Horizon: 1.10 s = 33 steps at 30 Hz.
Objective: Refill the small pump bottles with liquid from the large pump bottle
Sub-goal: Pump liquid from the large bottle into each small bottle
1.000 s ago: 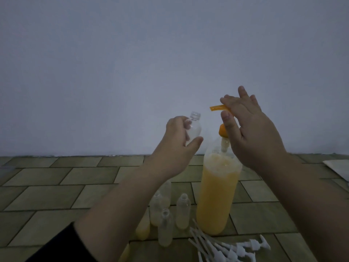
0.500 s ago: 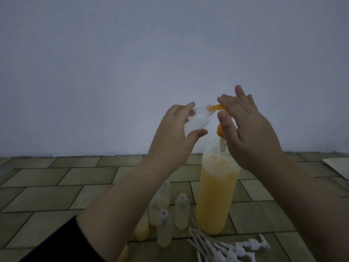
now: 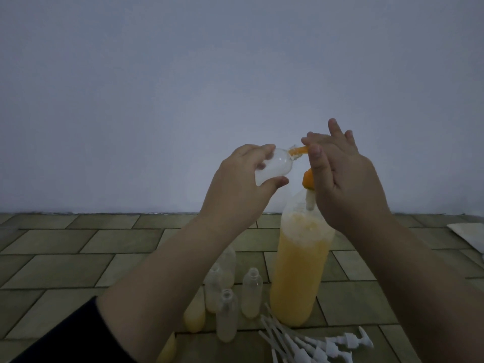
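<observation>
The large pump bottle [image 3: 298, 273] stands on the tiled floor, holding orange liquid with foam on top. Its orange pump spout [image 3: 377, 151] points left. My left hand [image 3: 241, 184] grips a small clear bottle [image 3: 94, 167], tilted sideways, with its mouth around the spout tip. My right hand [image 3: 343, 184] rests on the pump head, fingers spread upward, and hides most of it. Several empty small bottles [image 3: 252, 294] stand uncapped left of the large bottle. One small bottle with orange liquid [image 3: 194, 319] stands beside them.
Several white pump tops [image 3: 314, 347] with dip tubes lie in a pile on the floor at the front right. A pale flat sheet [image 3: 468, 237] lies at the right edge. A plain wall rises behind the floor.
My left hand tipped the small bottle from upright to sideways and brought its mouth onto the orange spout. My right hand stayed on the pump head.
</observation>
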Motion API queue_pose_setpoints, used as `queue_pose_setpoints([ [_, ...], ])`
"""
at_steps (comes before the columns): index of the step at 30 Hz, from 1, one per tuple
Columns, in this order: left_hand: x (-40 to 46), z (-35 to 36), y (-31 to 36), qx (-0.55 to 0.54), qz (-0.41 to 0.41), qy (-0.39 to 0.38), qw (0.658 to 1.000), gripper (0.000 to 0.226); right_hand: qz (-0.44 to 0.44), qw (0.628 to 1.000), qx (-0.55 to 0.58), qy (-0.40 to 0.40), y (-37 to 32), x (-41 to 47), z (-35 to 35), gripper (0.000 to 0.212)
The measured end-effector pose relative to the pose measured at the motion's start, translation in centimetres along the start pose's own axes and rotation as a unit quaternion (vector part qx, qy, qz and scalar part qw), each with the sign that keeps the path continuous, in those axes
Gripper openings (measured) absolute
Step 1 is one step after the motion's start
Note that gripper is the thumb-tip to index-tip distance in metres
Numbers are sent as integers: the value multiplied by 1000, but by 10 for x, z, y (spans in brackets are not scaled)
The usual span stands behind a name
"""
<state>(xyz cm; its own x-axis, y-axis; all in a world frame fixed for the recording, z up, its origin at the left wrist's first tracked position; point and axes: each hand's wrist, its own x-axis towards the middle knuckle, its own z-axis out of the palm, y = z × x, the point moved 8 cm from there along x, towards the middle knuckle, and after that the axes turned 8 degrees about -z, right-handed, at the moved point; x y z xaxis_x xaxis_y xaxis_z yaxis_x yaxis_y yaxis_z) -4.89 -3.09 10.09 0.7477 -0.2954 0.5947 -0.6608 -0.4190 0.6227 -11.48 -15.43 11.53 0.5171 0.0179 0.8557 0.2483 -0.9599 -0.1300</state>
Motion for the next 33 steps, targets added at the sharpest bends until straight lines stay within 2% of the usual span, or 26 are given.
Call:
queue_pose_setpoints([
  [4,1,2,2,-2,0,-3,1000,55,15,999,-9,35,3,-5,-1,58],
  [12,-2,4,-2,2,-15,-18,1000,56,18,1000,-2,10,0,-8,1,48],
  [16,2,-4,5,-3,-8,-8,1000,56,8,999,-4,46,-4,-2,-7,44],
  [20,-1,3,3,8,-8,-12,1000,56,24,997,3,68,7,-12,7,48],
  [27,-1,2,2,20,-10,-31,999,58,6,1000,3,22,4,-8,8,58],
  [33,2,2,11,31,1,-29,999,56,26,995,40,87,8,-12,5,53],
])
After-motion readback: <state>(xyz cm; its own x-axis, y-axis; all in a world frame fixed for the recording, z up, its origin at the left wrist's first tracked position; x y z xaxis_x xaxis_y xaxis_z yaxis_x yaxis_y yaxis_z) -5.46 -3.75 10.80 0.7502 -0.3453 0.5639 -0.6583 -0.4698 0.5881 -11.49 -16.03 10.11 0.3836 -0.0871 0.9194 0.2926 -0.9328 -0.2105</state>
